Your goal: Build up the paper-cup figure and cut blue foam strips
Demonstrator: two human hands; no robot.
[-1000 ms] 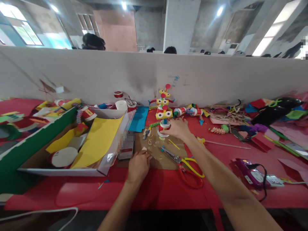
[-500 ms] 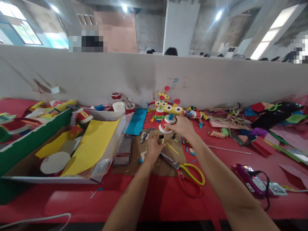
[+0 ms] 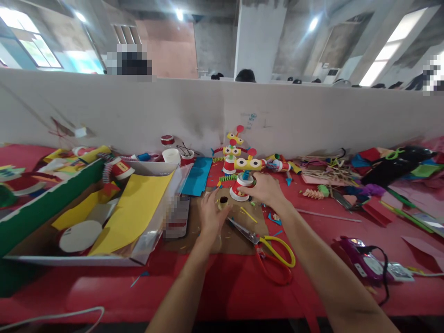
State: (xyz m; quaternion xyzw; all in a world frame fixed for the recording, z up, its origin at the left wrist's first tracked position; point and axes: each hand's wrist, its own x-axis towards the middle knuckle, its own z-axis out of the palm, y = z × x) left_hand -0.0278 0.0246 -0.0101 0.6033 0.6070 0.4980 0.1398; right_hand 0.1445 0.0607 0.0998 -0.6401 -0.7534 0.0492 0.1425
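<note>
My left hand (image 3: 210, 216) is curled round a small tan tube (image 3: 222, 204), its dark open end facing up, with thumb and fingers on either side. My right hand (image 3: 266, 188) grips a paper-cup figure (image 3: 240, 188) from the right. The figure has a red and white cup body, a blue spring neck and a yellow head with two eyes and a red disc on top. It stands upright at the back of a brown cardboard mat (image 3: 194, 243). Scissors (image 3: 256, 240) with one yellow and one red handle lie open in front of my hands.
More cup figures (image 3: 229, 164) stand behind. A cardboard box (image 3: 152, 203) with yellow sheets is at left, beside blue paper (image 3: 196, 176) and a dark blurred case (image 3: 177, 217). Craft scraps (image 3: 329, 171) and a purple device (image 3: 364, 261) lie right. A white partition (image 3: 138, 111) closes the back.
My left hand has moved left with the small tube, its fingers spreading a little. My right hand and the cup figure have come slightly nearer to me.
</note>
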